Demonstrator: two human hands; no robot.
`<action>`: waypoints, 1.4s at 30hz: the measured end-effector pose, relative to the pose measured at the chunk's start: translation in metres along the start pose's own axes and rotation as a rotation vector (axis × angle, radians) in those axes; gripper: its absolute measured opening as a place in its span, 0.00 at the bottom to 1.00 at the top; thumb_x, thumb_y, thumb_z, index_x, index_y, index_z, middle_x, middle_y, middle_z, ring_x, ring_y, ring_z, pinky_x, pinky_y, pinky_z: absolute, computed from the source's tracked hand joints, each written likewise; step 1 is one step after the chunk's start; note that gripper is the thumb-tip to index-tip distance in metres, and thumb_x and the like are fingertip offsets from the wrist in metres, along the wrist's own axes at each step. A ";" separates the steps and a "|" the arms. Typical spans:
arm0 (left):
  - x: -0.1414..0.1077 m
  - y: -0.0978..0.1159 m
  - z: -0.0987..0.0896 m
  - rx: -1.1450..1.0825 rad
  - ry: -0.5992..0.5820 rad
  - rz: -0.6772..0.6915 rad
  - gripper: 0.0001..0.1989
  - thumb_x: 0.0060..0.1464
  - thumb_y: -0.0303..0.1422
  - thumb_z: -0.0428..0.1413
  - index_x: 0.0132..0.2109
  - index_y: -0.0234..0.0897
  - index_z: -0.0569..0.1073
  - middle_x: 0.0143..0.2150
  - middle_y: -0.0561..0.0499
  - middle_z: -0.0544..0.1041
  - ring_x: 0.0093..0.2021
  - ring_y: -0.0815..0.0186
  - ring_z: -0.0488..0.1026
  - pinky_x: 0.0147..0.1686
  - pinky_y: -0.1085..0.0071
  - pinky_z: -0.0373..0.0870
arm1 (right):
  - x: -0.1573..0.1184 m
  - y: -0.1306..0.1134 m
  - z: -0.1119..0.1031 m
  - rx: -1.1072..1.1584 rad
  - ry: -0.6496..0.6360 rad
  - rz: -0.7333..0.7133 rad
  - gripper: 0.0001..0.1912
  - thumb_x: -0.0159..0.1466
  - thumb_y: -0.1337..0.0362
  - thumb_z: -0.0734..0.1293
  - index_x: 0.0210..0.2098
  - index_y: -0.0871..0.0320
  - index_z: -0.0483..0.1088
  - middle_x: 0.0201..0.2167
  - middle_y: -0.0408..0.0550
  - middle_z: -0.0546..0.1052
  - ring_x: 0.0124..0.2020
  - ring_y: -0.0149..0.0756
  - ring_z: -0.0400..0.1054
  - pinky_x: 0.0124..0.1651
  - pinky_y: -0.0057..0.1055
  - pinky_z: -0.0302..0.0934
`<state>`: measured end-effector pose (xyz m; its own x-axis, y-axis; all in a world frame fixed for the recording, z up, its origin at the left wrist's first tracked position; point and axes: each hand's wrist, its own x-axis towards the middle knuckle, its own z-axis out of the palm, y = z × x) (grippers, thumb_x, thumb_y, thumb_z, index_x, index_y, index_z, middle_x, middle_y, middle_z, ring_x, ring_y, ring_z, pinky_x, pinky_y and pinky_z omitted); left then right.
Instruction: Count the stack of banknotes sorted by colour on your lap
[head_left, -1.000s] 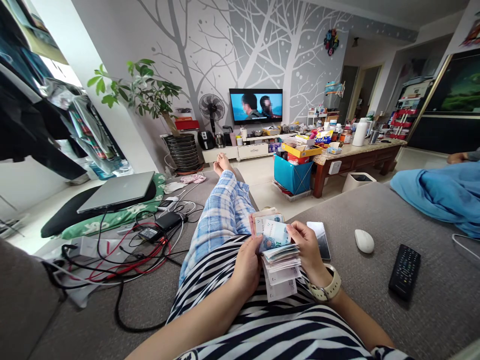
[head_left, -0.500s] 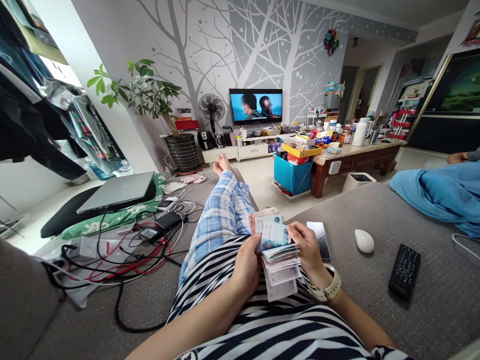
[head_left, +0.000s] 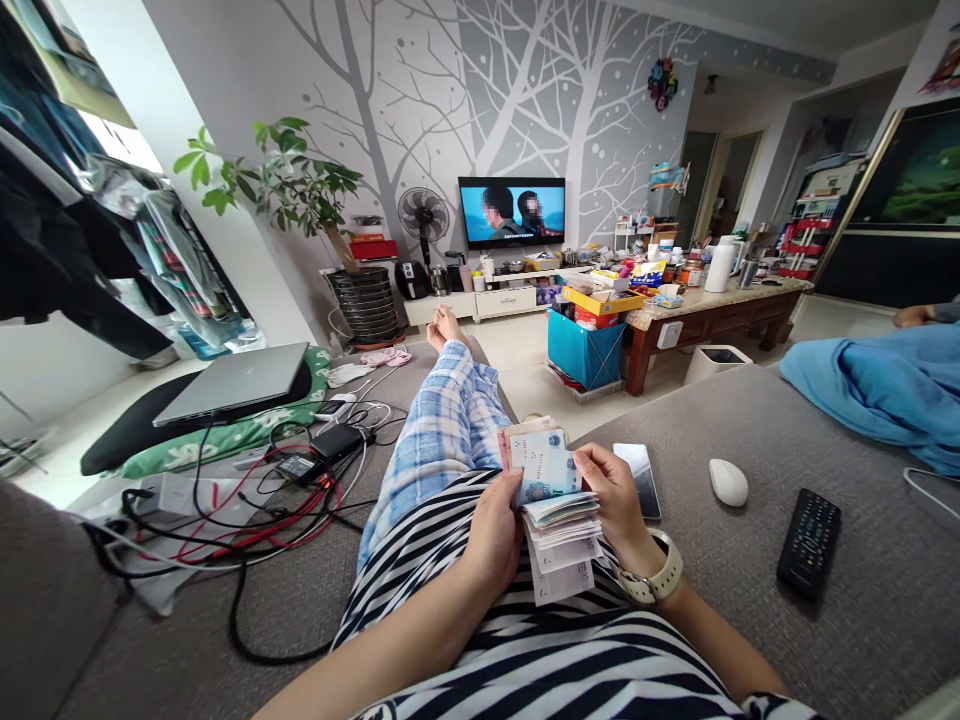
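Observation:
A folded stack of banknotes (head_left: 559,520) hangs over my lap, bluish notes fanned on top and paler ends drooping below. My left hand (head_left: 496,525) is closed round the left side of the stack, its thumb on the notes. On the right, my right hand (head_left: 611,495) pinches the edge of a bluish note (head_left: 544,465) between thumb and fingers. Some fingers of both hands are hidden behind the money. A pale watch (head_left: 660,575) is on my right wrist.
Right of me on the sofa (head_left: 735,610) lie a phone (head_left: 637,475), a white mouse (head_left: 728,482) and a black remote (head_left: 810,543). Tangled cables and a laptop (head_left: 236,383) are at left. A person's hand (head_left: 911,316) shows at far right.
The bluish note at my right fingertips has shifted slightly. Both hands keep nearly the same place and grip.

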<state>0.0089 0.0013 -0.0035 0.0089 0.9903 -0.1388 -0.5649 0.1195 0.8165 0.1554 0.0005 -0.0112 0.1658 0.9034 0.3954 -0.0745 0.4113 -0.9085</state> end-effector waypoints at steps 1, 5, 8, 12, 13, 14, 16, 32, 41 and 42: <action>0.000 0.000 0.000 0.000 0.001 -0.001 0.11 0.48 0.32 0.62 0.37 0.29 0.79 0.35 0.43 0.83 0.36 0.55 0.80 0.41 0.64 0.74 | 0.000 0.000 0.000 0.000 0.002 -0.001 0.17 0.65 0.53 0.66 0.26 0.58 0.69 0.20 0.40 0.64 0.22 0.30 0.54 0.25 0.28 0.49; 0.000 -0.001 -0.001 -0.002 0.003 -0.006 0.10 0.48 0.32 0.62 0.37 0.29 0.78 0.34 0.42 0.83 0.36 0.55 0.80 0.41 0.64 0.74 | 0.000 0.001 0.000 0.004 0.001 -0.003 0.17 0.65 0.53 0.66 0.26 0.58 0.69 0.20 0.40 0.63 0.22 0.30 0.54 0.25 0.27 0.49; 0.001 -0.001 -0.001 -0.006 0.005 -0.009 0.10 0.49 0.32 0.61 0.38 0.29 0.78 0.34 0.43 0.83 0.36 0.56 0.80 0.41 0.64 0.74 | 0.000 0.002 0.000 0.006 -0.004 -0.001 0.17 0.65 0.52 0.66 0.26 0.58 0.69 0.20 0.39 0.63 0.22 0.30 0.54 0.25 0.27 0.49; 0.001 -0.002 -0.001 -0.006 0.009 -0.015 0.11 0.49 0.33 0.61 0.38 0.29 0.79 0.35 0.42 0.84 0.38 0.54 0.80 0.43 0.62 0.75 | 0.000 0.001 0.000 0.001 0.000 0.003 0.18 0.65 0.51 0.66 0.26 0.58 0.69 0.20 0.39 0.63 0.22 0.30 0.54 0.25 0.27 0.49; 0.001 -0.002 -0.001 -0.006 0.011 -0.015 0.11 0.48 0.33 0.62 0.38 0.29 0.79 0.36 0.42 0.84 0.39 0.54 0.80 0.44 0.62 0.75 | 0.000 0.001 0.000 -0.001 0.001 0.005 0.18 0.65 0.51 0.66 0.26 0.58 0.69 0.20 0.39 0.63 0.22 0.30 0.54 0.25 0.27 0.49; 0.002 -0.002 -0.001 -0.005 0.013 -0.016 0.11 0.48 0.33 0.62 0.38 0.30 0.79 0.36 0.42 0.84 0.40 0.53 0.80 0.44 0.62 0.75 | 0.000 0.001 0.000 -0.002 0.001 0.007 0.19 0.65 0.50 0.66 0.26 0.58 0.69 0.20 0.39 0.63 0.22 0.30 0.54 0.25 0.27 0.49; 0.002 -0.003 -0.001 -0.005 0.020 -0.013 0.11 0.48 0.35 0.62 0.37 0.31 0.80 0.36 0.42 0.84 0.42 0.51 0.80 0.46 0.61 0.75 | 0.000 0.000 0.001 -0.005 0.001 0.008 0.19 0.65 0.50 0.66 0.26 0.57 0.69 0.20 0.39 0.63 0.22 0.30 0.54 0.25 0.27 0.49; -0.003 0.003 0.004 0.037 -0.005 -0.004 0.11 0.46 0.34 0.63 0.36 0.30 0.80 0.34 0.43 0.84 0.43 0.49 0.80 0.44 0.61 0.75 | 0.000 0.002 -0.002 -0.024 -0.011 -0.016 0.19 0.65 0.50 0.66 0.25 0.57 0.69 0.20 0.40 0.64 0.23 0.31 0.55 0.26 0.28 0.50; -0.002 0.003 0.004 -0.008 -0.012 0.002 0.10 0.47 0.32 0.61 0.38 0.33 0.80 0.38 0.44 0.84 0.43 0.54 0.81 0.44 0.62 0.76 | 0.000 0.000 -0.001 -0.046 -0.008 -0.022 0.20 0.65 0.48 0.65 0.26 0.57 0.69 0.21 0.40 0.64 0.23 0.32 0.55 0.26 0.29 0.50; -0.001 0.002 0.004 -0.011 -0.013 0.003 0.10 0.48 0.32 0.61 0.38 0.33 0.80 0.38 0.44 0.84 0.43 0.54 0.81 0.44 0.63 0.76 | 0.000 0.000 -0.001 -0.046 -0.008 -0.022 0.20 0.65 0.48 0.65 0.26 0.57 0.69 0.20 0.40 0.64 0.23 0.32 0.55 0.26 0.29 0.50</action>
<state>0.0108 0.0008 0.0005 0.0179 0.9914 -0.1295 -0.5738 0.1162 0.8107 0.1568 0.0006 -0.0116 0.1588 0.8951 0.4166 -0.0251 0.4254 -0.9046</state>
